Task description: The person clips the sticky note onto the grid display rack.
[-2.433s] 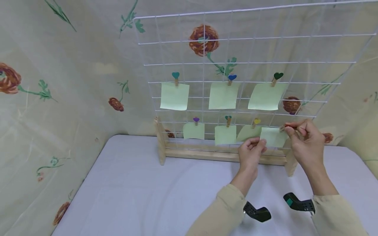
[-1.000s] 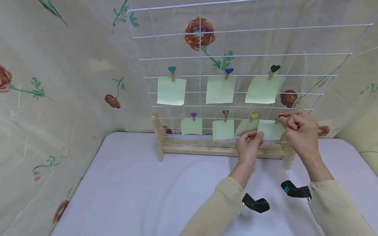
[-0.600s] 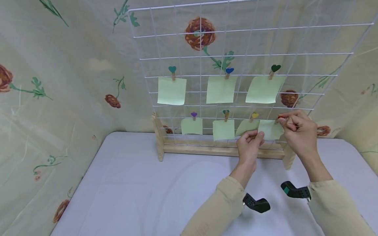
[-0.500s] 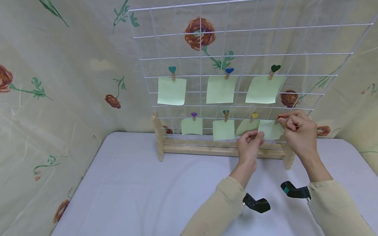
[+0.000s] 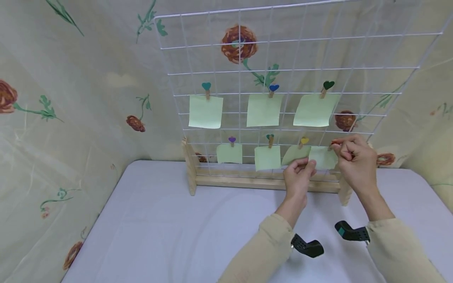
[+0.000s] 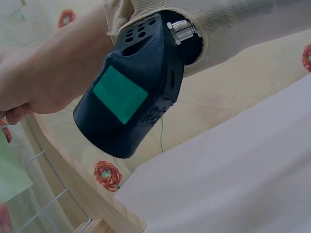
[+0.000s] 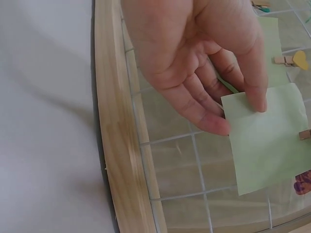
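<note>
My left hand (image 5: pixel 299 177) pinches the lower left edge of a pale green sticky note (image 5: pixel 323 158), its thumb in front. In the right wrist view that left hand (image 7: pixel 204 63) holds the note (image 7: pixel 265 138) before the wire grid. My right hand (image 5: pixel 359 163) pinches a small wooden clothespin (image 7: pixel 305 134) at the note's top right; a bit of red shows at its fingertips in the head view. Whether the clothespin grips the wire is hidden. In the left wrist view my right hand (image 6: pixel 43 73) is partly cut off.
A white wire grid (image 5: pixel 290 70) stands in a wooden base (image 5: pixel 247 181) on a white-covered table (image 5: pixel 159 228). Several green notes hang from heart clothespins, including one with a yellow heart (image 5: pixel 304 140) just left of the held note. A flowered cloth (image 5: pixel 88 118) hangs behind.
The head view has shifted slightly. My right hand has moved a little left at the note's top corner, still pinching the clothespin. My left hand keeps its hold on the note.
</note>
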{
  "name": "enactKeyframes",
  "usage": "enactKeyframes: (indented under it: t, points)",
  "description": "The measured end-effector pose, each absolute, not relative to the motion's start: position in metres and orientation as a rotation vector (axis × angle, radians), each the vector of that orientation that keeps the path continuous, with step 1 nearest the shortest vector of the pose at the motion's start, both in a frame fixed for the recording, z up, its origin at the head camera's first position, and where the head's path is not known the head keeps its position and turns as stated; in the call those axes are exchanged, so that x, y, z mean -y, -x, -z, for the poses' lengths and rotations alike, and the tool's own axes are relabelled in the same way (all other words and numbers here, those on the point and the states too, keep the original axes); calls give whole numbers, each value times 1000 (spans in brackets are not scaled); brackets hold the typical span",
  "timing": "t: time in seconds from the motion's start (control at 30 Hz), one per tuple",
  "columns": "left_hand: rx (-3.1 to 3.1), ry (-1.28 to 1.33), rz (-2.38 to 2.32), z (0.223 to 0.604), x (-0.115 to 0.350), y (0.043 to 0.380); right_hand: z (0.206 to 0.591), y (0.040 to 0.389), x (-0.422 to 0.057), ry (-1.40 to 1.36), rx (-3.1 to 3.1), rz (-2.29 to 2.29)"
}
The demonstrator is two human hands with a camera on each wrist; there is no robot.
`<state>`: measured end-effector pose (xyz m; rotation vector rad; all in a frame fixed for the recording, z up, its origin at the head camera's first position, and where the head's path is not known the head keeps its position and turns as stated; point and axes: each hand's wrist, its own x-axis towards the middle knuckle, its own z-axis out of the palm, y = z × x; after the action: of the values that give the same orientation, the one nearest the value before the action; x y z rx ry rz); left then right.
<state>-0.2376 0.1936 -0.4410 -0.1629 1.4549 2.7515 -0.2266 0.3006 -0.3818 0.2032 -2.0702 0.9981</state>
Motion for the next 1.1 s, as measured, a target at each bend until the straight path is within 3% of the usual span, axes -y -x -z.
enactKeyframes:
  t: [1.1]
  points:
    - [-1472,166,-2671,464,-186,235,406,214,-289,-110,1891,-1170]
